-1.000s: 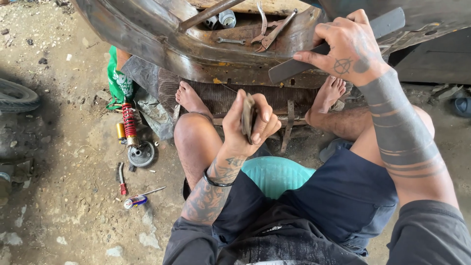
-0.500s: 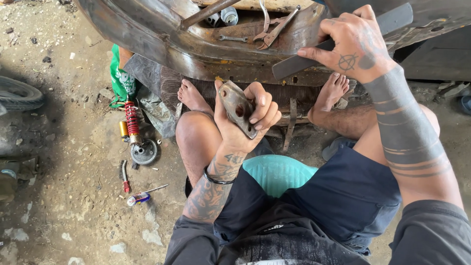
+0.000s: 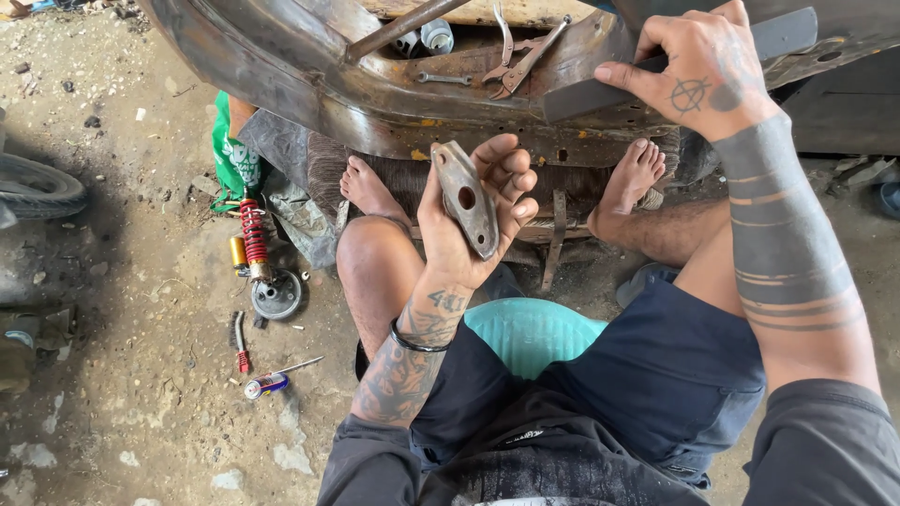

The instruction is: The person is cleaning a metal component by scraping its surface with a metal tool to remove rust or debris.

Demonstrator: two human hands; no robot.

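Observation:
My left hand (image 3: 473, 220) is raised in front of me, palm up, and grips a flat grey metal bracket (image 3: 466, 195) with a round hole in it. My right hand (image 3: 698, 70) rests higher up on the right and holds a long dark flat file (image 3: 586, 94) laid against the rim of a big rusty curved metal body (image 3: 309, 89). I sit on a teal stool (image 3: 530, 333), bare feet planted under that body.
Pliers (image 3: 525, 61), a small wrench (image 3: 441, 79) and cans (image 3: 427, 39) lie inside the rusty body. On the dirt floor at left are a red coil shock absorber (image 3: 253, 234), a round metal part (image 3: 277, 295), a small brush (image 3: 240, 342), a screwdriver (image 3: 277, 378), and a tyre (image 3: 37, 187).
My left hand has turned the bracket from edge-on to face-up and lifted it closer to the rusty body. My right hand keeps the file in place.

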